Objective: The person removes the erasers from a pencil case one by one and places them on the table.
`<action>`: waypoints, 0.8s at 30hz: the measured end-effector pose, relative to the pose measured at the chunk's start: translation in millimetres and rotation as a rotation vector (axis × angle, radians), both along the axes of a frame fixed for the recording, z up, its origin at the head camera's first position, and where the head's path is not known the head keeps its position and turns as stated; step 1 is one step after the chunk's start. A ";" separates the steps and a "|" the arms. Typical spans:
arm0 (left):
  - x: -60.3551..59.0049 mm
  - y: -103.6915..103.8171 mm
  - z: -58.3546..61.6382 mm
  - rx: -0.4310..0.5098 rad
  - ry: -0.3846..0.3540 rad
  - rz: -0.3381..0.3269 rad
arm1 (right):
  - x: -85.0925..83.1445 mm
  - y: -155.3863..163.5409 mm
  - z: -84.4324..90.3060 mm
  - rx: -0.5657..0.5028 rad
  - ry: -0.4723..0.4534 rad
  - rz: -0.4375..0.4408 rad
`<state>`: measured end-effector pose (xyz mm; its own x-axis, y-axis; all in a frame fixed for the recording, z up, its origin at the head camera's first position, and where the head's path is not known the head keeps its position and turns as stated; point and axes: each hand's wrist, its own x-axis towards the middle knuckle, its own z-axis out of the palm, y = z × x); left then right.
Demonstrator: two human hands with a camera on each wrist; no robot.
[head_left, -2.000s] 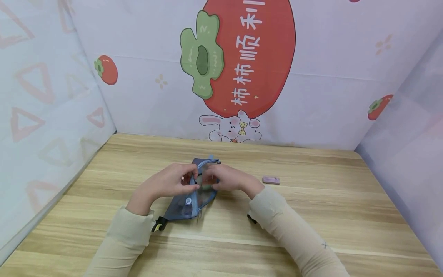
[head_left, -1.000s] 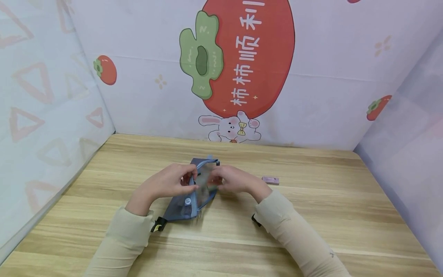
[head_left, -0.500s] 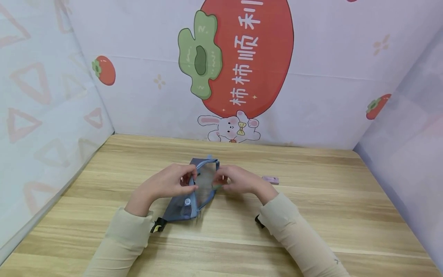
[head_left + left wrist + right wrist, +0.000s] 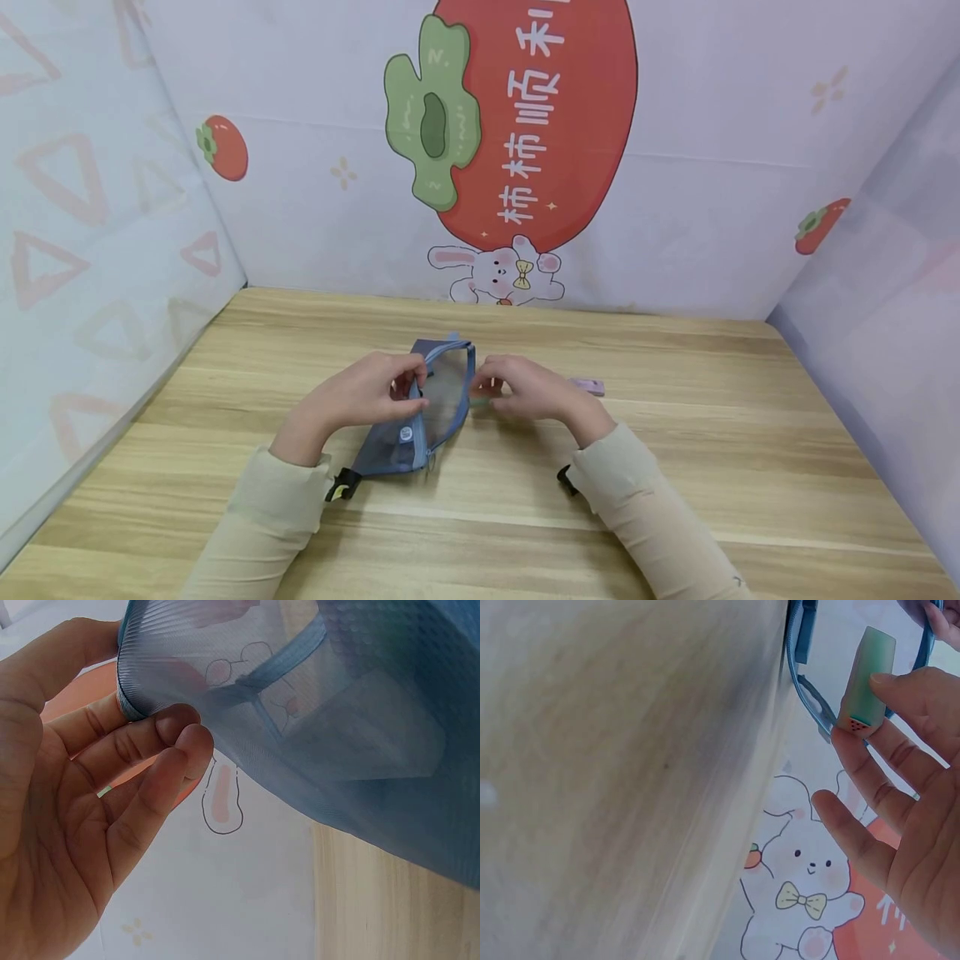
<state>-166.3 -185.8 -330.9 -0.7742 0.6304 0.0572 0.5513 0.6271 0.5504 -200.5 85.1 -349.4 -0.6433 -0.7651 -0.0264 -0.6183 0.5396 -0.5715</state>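
A blue see-through mesh zip pouch (image 4: 381,450) lies on the table, its zipped mouth spread wide. My left hand (image 4: 371,387) pinches the pouch's near-left zip edge between thumb and fingers; in the left wrist view the mesh (image 4: 360,735) hangs from those fingertips. Just right of the mouth, my right hand (image 4: 528,390) holds a small green block (image 4: 871,679) with rounded edges and red dots at one end. Thumb and fingers pinch it in the right wrist view, the other fingers spread. Only a sliver of it shows in the head view.
Behind my right hand lies a small flat purple block (image 4: 590,387) on the wooden table (image 4: 697,433). A white wall (image 4: 712,242) with printed persimmons and a rabbit stands at the back. Side walls close off left and right.
My right hand has come out of the pouch's mouth and moved right, carrying the green block. The left hand has stayed on the zip edge.
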 end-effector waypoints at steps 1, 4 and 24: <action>-0.2 0.1 0.0 0.000 0.001 -0.001 | 0.1 0.9 0.3 -0.001 0.001 -0.003; -0.7 0.3 0.0 -0.004 0.004 -0.002 | 0.3 3.4 0.8 0.001 0.000 -0.011; 1.9 0.8 2.6 -0.012 0.013 -0.003 | 12.0 27.3 1.7 0.008 0.023 -0.056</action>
<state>-164.4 -185.0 -328.3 -0.7715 0.6334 0.0595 0.5601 0.6318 0.5358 -188.4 112.4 -347.6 -0.6856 -0.7278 -0.0172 -0.6000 0.5782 -0.5529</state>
